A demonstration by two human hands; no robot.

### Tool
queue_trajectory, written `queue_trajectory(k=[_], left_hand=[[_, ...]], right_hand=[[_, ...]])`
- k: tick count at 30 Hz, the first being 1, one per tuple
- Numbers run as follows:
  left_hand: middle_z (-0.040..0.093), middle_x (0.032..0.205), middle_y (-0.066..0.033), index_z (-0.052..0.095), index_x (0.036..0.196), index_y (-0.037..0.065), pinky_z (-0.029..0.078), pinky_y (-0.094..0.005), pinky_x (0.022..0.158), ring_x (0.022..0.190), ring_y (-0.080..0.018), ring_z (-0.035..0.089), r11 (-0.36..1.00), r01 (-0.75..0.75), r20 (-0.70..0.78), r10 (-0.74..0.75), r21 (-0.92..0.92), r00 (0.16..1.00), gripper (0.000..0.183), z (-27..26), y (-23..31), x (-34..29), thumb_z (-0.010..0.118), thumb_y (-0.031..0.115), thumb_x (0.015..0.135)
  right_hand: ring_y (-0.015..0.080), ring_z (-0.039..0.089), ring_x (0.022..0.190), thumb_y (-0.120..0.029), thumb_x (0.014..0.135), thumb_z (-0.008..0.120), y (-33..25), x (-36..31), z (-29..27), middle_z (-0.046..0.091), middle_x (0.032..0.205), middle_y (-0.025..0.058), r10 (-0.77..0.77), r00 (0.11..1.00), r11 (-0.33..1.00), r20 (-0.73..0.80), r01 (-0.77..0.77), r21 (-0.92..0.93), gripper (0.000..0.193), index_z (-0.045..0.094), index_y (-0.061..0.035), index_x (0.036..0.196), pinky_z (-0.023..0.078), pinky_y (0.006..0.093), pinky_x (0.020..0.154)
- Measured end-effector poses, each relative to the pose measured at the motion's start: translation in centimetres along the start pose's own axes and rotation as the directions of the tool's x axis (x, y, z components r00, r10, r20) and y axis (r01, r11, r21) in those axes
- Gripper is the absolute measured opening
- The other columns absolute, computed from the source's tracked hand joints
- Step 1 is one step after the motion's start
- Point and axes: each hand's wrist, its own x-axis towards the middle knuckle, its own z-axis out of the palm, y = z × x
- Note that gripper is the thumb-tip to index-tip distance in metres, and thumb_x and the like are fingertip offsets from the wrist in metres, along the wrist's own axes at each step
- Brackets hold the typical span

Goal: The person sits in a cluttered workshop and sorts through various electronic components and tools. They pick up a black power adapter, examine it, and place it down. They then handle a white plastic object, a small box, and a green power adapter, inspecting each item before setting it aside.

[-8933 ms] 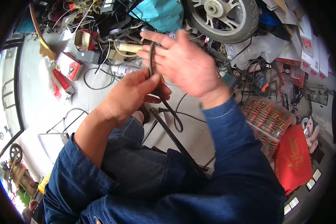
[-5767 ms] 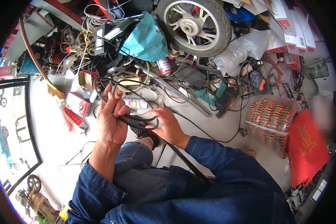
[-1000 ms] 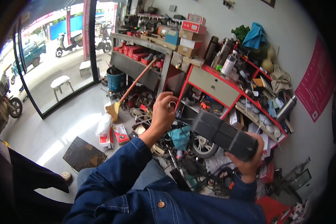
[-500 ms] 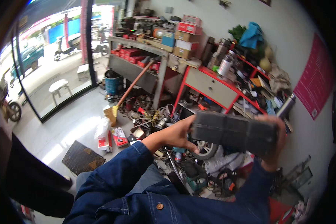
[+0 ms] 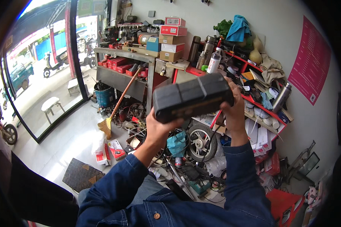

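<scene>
Between both hands, held up in front of me, is a bulky black oblong box [image 5: 191, 94] with rounded corners and lines across its top; its exact kind I cannot make out. My left hand [image 5: 158, 128] grips its left end from below, thumb along the underside. My right hand [image 5: 235, 108] is wrapped round the right end, most of its fingers behind the box. Below it, on the littered floor, are a spoked wheel with a tyre [image 5: 200, 143] and a teal plastic bag [image 5: 177, 144].
A workbench [image 5: 125, 52] carries boxes and tools at the back. A straw broom [image 5: 105, 126] leans against it beside a blue bucket [image 5: 104, 94]. Bottles and clutter crowd a red-edged cabinet, with a steel flask [image 5: 282, 97] at its right. A dark flat mat [image 5: 81, 174] lies left of my knee.
The box has moved left and up and has been turned, so its front side shows now. Both hands have moved with it, and my view has shifted somewhat.
</scene>
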Motion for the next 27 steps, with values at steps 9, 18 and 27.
queue_trajectory(k=[9, 18, 27], left_hand=[[0.061, 0.108, -0.0081, 0.053, 0.110, 0.005, 0.047, -0.0272, 0.084, 0.094, -0.0168, 0.060, 0.866, -0.359, -0.365, 0.227, -0.348, 0.903, 0.047, 1.6, 1.8, 4.9, 0.068, -0.011, 0.069], [0.060, 0.100, -0.0078, 0.045, 0.110, 0.002, 0.046, -0.0261, 0.080, 0.092, -0.0143, 0.057, 0.828, -0.343, -0.228, 0.474, 0.445, 0.850, 0.058, -8.4, 1.1, 2.3, 0.079, 0.007, 0.063], [0.057, 0.096, -0.0020, 0.051, 0.108, 0.000, 0.041, -0.0252, 0.085, 0.092, -0.0088, 0.051, 0.803, 0.129, 0.313, -0.368, 0.582, 0.875, 0.061, -10.2, -1.3, -3.8, 0.082, 0.008, 0.055]], right_hand=[[0.0130, 0.054, 0.098, -0.017, 0.080, 0.067, 6.0, -10.1, 11.3, 0.056, 0.105, 0.0044, 0.136, 0.656, 0.787, 0.743, -0.527, 0.321, 0.031, 0.056, -0.0010, 0.105, 0.040, 0.0282, 0.088], [0.0053, 0.045, 0.054, -0.020, 0.080, 0.068, 3.8, -14.8, 4.3, 0.049, 0.057, -0.0008, 0.376, 0.914, 0.872, 0.152, -0.293, -0.392, 0.023, 0.060, 0.0011, 0.086, 0.039, 0.0229, 0.050], [0.0209, 0.052, 0.048, -0.026, 0.069, 0.073, -2.4, -7.6, 1.2, 0.050, 0.059, 0.0057, -0.148, 0.891, 0.559, 0.429, 0.434, -0.707, 0.029, 0.067, -0.0102, 0.092, 0.038, 0.0309, 0.042]])
